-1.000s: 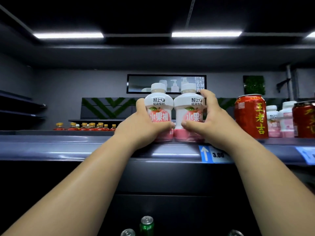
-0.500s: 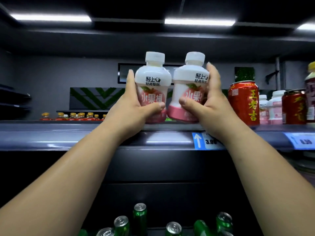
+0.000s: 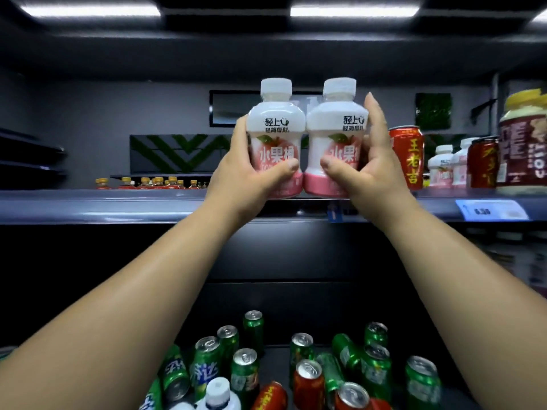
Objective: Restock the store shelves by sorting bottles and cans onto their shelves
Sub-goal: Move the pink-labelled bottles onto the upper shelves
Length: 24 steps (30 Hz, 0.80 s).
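Two white-and-pink peach drink bottles with white caps are held side by side, upright, their bases at about the level of the grey top shelf (image 3: 103, 202). My left hand (image 3: 245, 176) grips the left bottle (image 3: 275, 128) from its left side. My right hand (image 3: 370, 173) grips the right bottle (image 3: 334, 128) from its right side. The two bottles touch each other. Whether their bases touch the shelf cannot be told.
A red can (image 3: 410, 155) stands on the shelf right of my right hand, then more pink bottles (image 3: 442, 164), another red can (image 3: 482, 161) and a big brown jar (image 3: 522, 149). Several green and red cans (image 3: 305, 368) crowd the lower level. Small orange-capped bottles (image 3: 154, 183) sit far back left.
Both hands lifted the two bottles off the shelf, tilted them slightly, and now hold them upright again. The view has tipped down, showing more of the cans below.
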Each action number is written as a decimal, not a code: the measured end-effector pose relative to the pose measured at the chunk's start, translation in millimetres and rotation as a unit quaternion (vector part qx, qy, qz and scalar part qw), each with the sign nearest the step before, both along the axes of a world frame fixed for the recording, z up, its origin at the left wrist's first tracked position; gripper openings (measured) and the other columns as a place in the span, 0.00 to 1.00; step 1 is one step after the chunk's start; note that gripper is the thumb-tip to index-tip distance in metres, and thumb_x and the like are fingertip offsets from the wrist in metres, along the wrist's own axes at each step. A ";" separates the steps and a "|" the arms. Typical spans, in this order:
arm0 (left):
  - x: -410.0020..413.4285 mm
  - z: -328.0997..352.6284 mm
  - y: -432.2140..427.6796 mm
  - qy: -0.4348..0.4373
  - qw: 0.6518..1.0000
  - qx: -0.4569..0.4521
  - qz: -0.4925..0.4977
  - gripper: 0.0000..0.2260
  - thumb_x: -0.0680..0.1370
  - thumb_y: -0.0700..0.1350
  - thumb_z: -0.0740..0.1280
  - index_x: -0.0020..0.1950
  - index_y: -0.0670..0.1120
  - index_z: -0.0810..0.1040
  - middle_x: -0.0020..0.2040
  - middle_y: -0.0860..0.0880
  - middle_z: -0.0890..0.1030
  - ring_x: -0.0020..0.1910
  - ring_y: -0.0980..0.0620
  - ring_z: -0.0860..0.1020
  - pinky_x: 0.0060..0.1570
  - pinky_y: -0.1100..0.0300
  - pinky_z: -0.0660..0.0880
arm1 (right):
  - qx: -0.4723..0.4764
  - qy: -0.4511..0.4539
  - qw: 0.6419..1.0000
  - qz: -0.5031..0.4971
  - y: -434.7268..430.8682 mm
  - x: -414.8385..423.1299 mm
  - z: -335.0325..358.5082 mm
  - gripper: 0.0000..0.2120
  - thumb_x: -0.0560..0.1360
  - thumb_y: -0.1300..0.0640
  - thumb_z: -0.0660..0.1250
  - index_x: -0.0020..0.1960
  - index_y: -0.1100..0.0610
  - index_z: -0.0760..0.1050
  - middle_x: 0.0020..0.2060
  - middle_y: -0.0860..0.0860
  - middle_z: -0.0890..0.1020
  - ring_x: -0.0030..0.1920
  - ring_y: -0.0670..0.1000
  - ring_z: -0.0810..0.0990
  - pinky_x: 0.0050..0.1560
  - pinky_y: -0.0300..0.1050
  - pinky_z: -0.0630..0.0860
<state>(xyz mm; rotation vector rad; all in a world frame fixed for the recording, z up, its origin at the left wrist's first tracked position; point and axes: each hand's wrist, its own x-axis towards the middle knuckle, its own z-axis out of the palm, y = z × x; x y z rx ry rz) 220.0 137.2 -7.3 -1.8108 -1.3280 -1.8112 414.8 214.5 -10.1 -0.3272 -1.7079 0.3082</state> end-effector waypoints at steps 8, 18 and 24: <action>64.8 -33.0 -36.3 -0.034 0.995 -0.024 -0.086 0.36 0.64 0.57 0.77 0.69 0.59 0.66 0.54 0.62 0.81 0.54 0.61 0.80 0.58 0.50 0.79 | -0.058 0.002 0.998 0.008 -48.4 74.8 -31.5 0.51 0.61 0.42 0.76 0.76 0.37 0.50 0.62 0.46 0.79 0.61 0.46 0.80 0.66 0.56 0.75; 233.8 -111.8 -29.9 -0.065 0.981 -0.125 -0.136 0.37 0.61 0.63 0.74 0.68 0.65 0.64 0.58 0.59 0.81 0.57 0.56 0.80 0.62 0.47 0.76 | -0.169 -0.040 0.979 -0.101 -89.2 248.8 -97.9 0.47 0.60 0.43 0.77 0.71 0.35 0.55 0.58 0.45 0.82 0.59 0.47 0.81 0.65 0.55 0.75; 342.7 -162.3 -22.8 -0.083 0.959 -0.192 -0.193 0.37 0.63 0.61 0.75 0.69 0.67 0.62 0.57 0.62 0.80 0.57 0.58 0.80 0.62 0.47 0.76 | -0.249 -0.041 0.959 -0.130 -99.1 358.3 -141.6 0.45 0.67 0.56 0.79 0.75 0.44 0.56 0.58 0.43 0.81 0.58 0.45 0.81 0.68 0.54 0.74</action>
